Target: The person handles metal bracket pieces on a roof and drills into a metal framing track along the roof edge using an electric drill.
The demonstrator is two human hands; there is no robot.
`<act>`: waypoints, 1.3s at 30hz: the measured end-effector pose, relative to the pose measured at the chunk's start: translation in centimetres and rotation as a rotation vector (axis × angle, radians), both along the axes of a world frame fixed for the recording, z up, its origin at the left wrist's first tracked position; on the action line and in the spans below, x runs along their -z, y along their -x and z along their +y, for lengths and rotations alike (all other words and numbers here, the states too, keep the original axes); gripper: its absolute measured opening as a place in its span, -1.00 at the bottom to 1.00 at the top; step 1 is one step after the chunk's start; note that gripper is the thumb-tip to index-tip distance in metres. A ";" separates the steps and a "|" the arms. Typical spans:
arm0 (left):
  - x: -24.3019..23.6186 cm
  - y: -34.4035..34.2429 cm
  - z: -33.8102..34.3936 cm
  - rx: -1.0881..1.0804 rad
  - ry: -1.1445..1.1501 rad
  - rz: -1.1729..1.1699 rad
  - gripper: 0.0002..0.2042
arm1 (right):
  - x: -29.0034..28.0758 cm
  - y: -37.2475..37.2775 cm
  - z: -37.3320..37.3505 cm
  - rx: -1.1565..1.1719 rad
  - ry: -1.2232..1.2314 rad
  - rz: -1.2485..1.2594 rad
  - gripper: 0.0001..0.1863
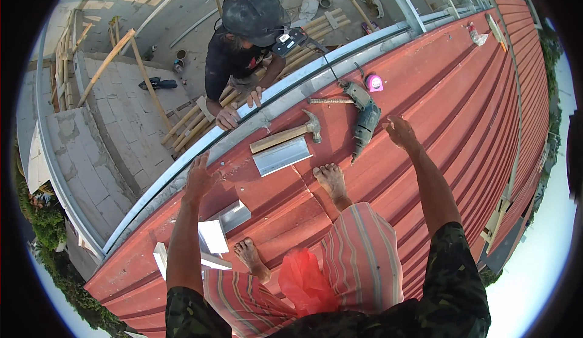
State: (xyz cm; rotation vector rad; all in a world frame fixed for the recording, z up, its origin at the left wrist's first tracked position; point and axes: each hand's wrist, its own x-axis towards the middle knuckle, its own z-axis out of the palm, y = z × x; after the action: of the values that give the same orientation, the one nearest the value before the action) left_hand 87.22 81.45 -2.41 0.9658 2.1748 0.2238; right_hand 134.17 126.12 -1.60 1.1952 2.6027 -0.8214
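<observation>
My left hand (pixel 198 177) has its fingers stretched toward the long light metal channel (pixel 212 135) along the roof edge; whether it touches is hard to tell. My right hand (pixel 402 134) hovers over the red roof just right of a green power drill (pixel 366 119), fingers loosely bent, holding nothing visible. The drill lies on its side with its cord toward the edge. Left of it are a claw hammer (pixel 282 138) with a wooden handle and a short silver metal piece (pixel 282 156). A pink tape measure (pixel 374 83) sits beyond the drill.
Across the channel, a person in a dark helmet (pixel 252 16) rests both hands on it. Cut metal pieces (pixel 212 236) lie by my left forearm. A red plastic bag (pixel 303 283) hangs between my knees. Ribbed red roofing (pixel 461 95) slopes rightward; wooden poles (pixel 109 65) stand below.
</observation>
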 end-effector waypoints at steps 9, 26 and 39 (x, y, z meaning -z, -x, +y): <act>6.6 -1.7 1.9 0.157 -0.050 0.161 -0.03 | 5.0 9.5 2.2 -0.057 -0.210 0.055 -0.57; 8.1 -1.9 1.3 0.252 -0.167 0.286 0.01 | 7.2 20.9 -16.0 -0.757 -0.112 0.368 -0.57; 7.7 -1.6 0.7 0.232 -0.140 0.264 0.04 | 5.8 20.3 -18.5 -0.775 -0.125 0.421 -0.59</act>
State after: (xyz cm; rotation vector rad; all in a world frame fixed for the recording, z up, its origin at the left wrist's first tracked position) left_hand 88.81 82.18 -10.12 1.3839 2.2797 0.1443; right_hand 113.88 107.63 -7.44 -0.0526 3.0930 -0.7874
